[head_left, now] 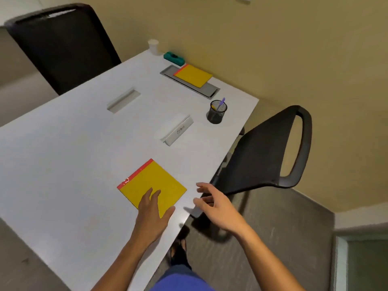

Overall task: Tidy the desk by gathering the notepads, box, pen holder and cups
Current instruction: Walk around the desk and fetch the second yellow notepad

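Note:
A yellow notepad (pixel 154 181) with a red top strip lies near the white desk's front right edge. My left hand (pixel 152 211) rests flat on its near corner, fingers straight. My right hand (pixel 214 203) hovers just right of the pad over the desk edge, fingers loosely spread, holding nothing. A second yellow notepad (pixel 193 75) lies at the far right, partly over a grey cable tray (pixel 206 91). A black mesh pen holder (pixel 217 112) with a purple pen stands near the right edge. A white box (pixel 178 131) lies mid-desk. A white cup (pixel 153 46) stands at the far corner.
A teal and black object (pixel 173 58) sits beside the cup. A grey recess (pixel 123 99) is set into the white desk (pixel 63 164). One black chair (pixel 266 152) stands close to the right edge, another black chair (pixel 63 45) behind the far side. A beige wall runs behind.

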`<state>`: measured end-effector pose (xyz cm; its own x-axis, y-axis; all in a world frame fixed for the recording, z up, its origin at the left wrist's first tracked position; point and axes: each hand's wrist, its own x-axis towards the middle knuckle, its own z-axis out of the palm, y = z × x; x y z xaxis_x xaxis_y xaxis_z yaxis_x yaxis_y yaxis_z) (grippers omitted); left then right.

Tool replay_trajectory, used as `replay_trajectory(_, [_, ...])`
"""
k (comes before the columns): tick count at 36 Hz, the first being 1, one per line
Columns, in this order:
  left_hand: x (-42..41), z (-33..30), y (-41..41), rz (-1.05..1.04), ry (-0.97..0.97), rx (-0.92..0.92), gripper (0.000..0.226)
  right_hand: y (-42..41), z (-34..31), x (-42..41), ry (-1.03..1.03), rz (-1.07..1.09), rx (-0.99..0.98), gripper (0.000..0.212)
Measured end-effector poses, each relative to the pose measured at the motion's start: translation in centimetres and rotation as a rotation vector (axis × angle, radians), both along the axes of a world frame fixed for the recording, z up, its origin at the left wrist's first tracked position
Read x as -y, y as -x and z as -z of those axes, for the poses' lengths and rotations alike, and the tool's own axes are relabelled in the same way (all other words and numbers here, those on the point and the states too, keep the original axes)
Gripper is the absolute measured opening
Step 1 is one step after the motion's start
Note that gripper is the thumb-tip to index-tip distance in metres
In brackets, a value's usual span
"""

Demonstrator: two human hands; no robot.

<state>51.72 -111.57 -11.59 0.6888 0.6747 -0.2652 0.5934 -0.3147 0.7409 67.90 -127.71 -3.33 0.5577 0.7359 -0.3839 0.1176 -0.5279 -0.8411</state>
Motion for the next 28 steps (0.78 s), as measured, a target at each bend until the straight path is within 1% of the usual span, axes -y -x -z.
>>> replay_trajectory(3, [-2.2,1.2,-0.8,-0.04,-0.006,-0.044,0.076,-1.6,1.6,-3.9,0.053,-0.061,-0.017,0.052])
replay_trajectory(7, [-5.0,2.4,-0.9,-0.083,-0.078,-0.144,0.073,-2.5,3.9,-8.6,0.155,-0.173,0.008,0.06])
replay_trajectory(9, [-6.1,3.0,-0.7,-0.131,-0.109,-0.209,0.073,-2.6,5.1,-10.4,0.196,-0.241,0.027,0.064])
replay_trajectory(11, [-6.8,3.5,-0.6,-0.197,-0.093,-0.26,0.075,-2.9,6.2,-12.0,0.234,-0.285,0.044,0.068])
replay_trajectory(15, [-7.4,4.4,-0.9,-0.334,0.034,-0.307,0.085,-3.4,8.4,-14.2,0.294,-0.329,0.097,0.074])
replay_trajectory(19, [-7.2,4.8,-1.8,-0.561,0.242,-0.226,0.094,-3.9,10.3,-15.4,0.361,-0.365,0.172,0.08])
replay_trajectory(22, [-6.9,5.0,-2.4,-0.718,0.379,-0.114,0.084,-4.1,11.4,-15.9,0.4,-0.374,0.213,0.081])
replay_trajectory(26, [-6.7,5.0,-2.9,-0.836,0.457,-0.089,0.076,-4.1,12.3,-16.2,0.41,-0.306,0.12,0.071])
replay_trajectory(28, [-6.8,5.0,-2.9,-0.856,0.463,-0.094,0.077,-4.0,12.6,-16.4,0.402,-0.296,0.111,0.07])
